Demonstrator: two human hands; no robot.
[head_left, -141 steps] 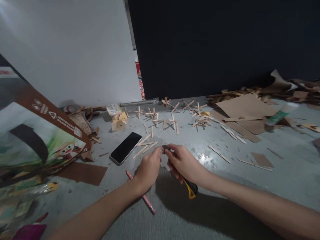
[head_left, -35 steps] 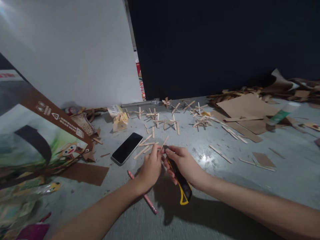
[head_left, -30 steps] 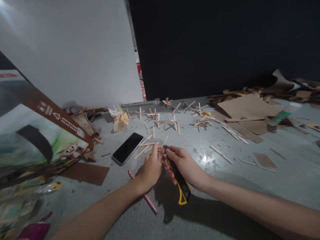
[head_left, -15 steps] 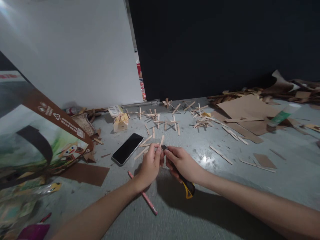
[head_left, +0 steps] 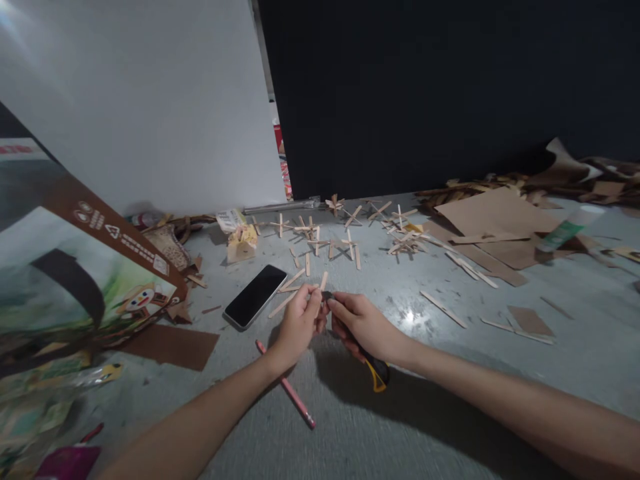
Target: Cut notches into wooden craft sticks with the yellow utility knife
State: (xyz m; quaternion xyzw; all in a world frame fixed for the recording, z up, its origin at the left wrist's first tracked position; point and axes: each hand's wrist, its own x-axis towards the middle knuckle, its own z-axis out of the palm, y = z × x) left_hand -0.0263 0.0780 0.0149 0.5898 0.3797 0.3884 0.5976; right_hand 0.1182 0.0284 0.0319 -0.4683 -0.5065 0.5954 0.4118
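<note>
My left hand [head_left: 298, 328] is closed around a small wooden stick [head_left: 324, 280], whose pale end points up and away from me. Right beside it, my right hand [head_left: 364, 325] grips a black and yellow utility knife [head_left: 379, 373]; its handle end sticks out below the palm. The knife's dark front end meets the stick between my fingertips, and the blade cannot be made out. A phone [head_left: 256, 297] with a dark screen lies left of my left hand. Under my left forearm runs a pink pencil [head_left: 299, 401].
Crossed stick pieces [head_left: 352, 217] stand across the back of the grey table [head_left: 370, 440]. Cardboard sheets [head_left: 495, 220] and a glue stick [head_left: 570, 229] lie at the right. On the left are a printed box [head_left: 100, 247] and a brown cardboard piece [head_left: 175, 348].
My left fingers have shifted slightly around the stick. My right hand and the knife have hardly moved.
</note>
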